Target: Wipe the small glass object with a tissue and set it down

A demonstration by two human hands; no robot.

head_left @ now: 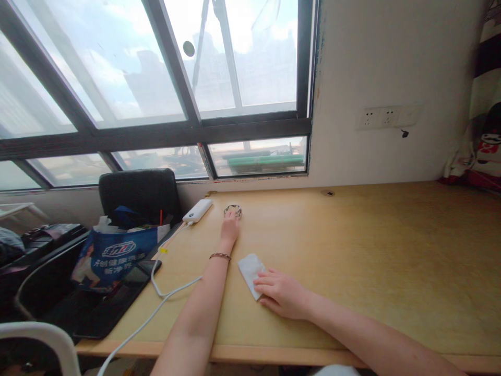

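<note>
My left hand [230, 225] reaches far over the wooden table [352, 250], its fingertips on a small round object with a dark patterned rim [238, 210]. The fingers are close together around its near side, and part of the object is hidden beneath them. Nearer the front edge, my right hand [282, 293] lies with spread fingers on the right side of a folded white tissue or cloth [249, 269]. The tissue rests flat on the tabletop.
A white power bank [198, 211] sits at the table's left edge, its white cable [158, 290] looping past my left forearm. Left of the table are a blue bag [113, 258] and a black chair [139, 194]. A small round fitting [327, 193] is near the wall.
</note>
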